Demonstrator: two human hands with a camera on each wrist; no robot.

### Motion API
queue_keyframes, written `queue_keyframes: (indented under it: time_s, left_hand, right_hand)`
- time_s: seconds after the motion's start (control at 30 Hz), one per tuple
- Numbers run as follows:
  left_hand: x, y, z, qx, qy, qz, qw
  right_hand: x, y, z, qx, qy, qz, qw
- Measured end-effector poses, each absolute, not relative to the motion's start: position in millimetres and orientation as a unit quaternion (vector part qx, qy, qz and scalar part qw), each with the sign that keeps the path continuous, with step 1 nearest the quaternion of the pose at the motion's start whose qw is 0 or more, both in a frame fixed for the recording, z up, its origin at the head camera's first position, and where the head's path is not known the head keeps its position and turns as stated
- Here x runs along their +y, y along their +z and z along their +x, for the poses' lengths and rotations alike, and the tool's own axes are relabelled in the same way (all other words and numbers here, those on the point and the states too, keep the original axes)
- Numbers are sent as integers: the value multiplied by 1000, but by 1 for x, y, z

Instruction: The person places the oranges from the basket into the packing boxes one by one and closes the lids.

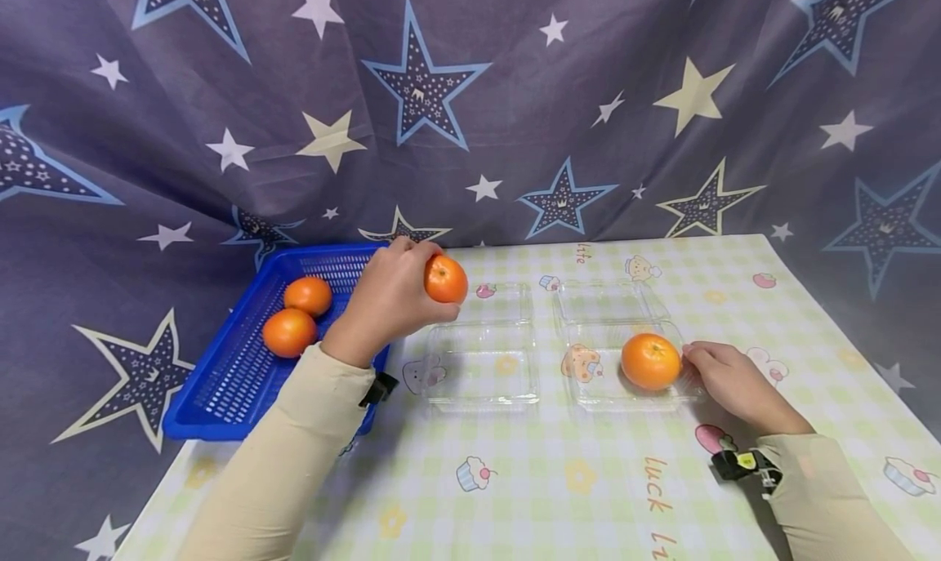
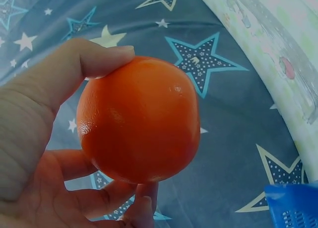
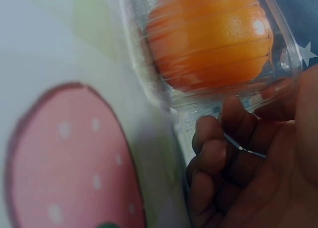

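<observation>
My left hand (image 1: 393, 287) grips an orange (image 1: 445, 279) between thumb and fingers, raised between the blue basket and the left clear plastic container (image 1: 481, 373). In the left wrist view the thumb lies over one side of that fruit (image 2: 141, 121), with fingers curled under the other. My right hand (image 1: 742, 385) pinches the right side of a second clear container (image 1: 610, 399), thumb at its rim in the right wrist view. A second orange (image 1: 650, 362) sits inside this container, toward its right side. Both containers have their lids folded open to the back.
A blue perforated basket (image 1: 213, 406) stands at the table's left, with two oranges (image 1: 290, 333) inside. A checked cloth with printed cartoons (image 1: 544, 496) covers the table. Behind the table hangs a dark star-patterned curtain (image 1: 470, 79).
</observation>
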State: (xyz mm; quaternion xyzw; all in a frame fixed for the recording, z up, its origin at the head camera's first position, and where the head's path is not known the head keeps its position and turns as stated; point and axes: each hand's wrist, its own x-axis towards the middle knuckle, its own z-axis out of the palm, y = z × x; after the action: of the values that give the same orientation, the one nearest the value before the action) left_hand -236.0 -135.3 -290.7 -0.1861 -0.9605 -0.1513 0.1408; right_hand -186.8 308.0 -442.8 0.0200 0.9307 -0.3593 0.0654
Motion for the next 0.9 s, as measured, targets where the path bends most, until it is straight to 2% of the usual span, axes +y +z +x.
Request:
queue_keyframes:
  time_s: [0.43, 0.9]
  left_hand:
    - [-125, -301, -233, -956, -167, -186, 152]
    - [-112, -307, -226, -944, -184, -199, 187]
  right_hand:
    - [309, -444, -187, 933, -355, 13, 57]
    - [308, -444, -188, 931, -360, 18, 61]
